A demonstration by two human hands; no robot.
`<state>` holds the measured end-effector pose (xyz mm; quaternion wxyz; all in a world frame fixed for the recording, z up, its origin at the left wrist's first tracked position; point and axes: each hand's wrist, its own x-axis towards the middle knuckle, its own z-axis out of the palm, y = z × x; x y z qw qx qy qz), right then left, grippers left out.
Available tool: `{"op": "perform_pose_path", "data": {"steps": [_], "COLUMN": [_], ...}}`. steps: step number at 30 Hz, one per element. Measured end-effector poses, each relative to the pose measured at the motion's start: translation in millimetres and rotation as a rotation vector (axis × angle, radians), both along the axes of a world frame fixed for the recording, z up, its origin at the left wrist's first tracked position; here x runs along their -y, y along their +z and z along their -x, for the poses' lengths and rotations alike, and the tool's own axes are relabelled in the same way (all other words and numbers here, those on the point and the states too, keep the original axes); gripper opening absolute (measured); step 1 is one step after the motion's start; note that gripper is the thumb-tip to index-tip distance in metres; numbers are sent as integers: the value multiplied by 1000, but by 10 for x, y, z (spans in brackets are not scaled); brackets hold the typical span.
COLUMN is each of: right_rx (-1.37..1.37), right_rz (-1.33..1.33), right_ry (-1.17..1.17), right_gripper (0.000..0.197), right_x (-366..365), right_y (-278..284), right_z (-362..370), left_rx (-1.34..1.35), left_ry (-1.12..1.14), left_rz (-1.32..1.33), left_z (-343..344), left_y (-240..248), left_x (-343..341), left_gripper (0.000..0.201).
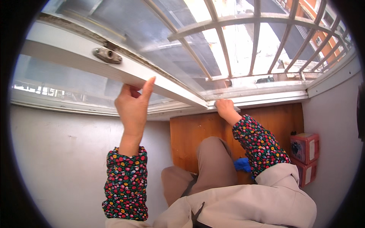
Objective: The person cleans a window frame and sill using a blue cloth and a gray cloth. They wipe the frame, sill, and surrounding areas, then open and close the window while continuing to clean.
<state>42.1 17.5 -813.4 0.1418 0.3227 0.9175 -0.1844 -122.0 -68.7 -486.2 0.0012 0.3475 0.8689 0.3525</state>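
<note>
A white sliding window sash slants across the upper left, with a metal latch on its upright frame. My left hand grips that frame below the latch, thumb on the near face and fingers curled behind the edge. Down at the window track, by the sash's lower corner, my right hand is closed and pressed to the sill. A small greyish edge shows beside its fingers, but what it holds is too hidden to name. Floral sleeve covers reach over both forearms.
Metal security bars stand outside the opening. Beneath my legs lies a brown wooden surface, with a blue crumpled item on it. Two stacked pink boxes are at the right wall. A white wall runs below the window.
</note>
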Motion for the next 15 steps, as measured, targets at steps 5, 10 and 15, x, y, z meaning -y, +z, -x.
{"op": "perform_pose_path", "data": {"steps": [5,10,15], "right_rx": [-163,-961,-1404], "right_rz": [281,502,423], "right_ry": [-93,-138,-57], "right_gripper": [23,35,37], "right_x": [-145,-460,-475], "right_y": [723,1740,2614], "right_z": [432,1028,1208], "left_rx": [-69,-100,-102], "left_ry": [-40,-62,-76], "left_rz": [62,67,55], "left_z": [568,1108,1132], "left_y": [-130,-204,-198], "left_x": [-138,-526,-523], "left_gripper": [36,35,40]}}
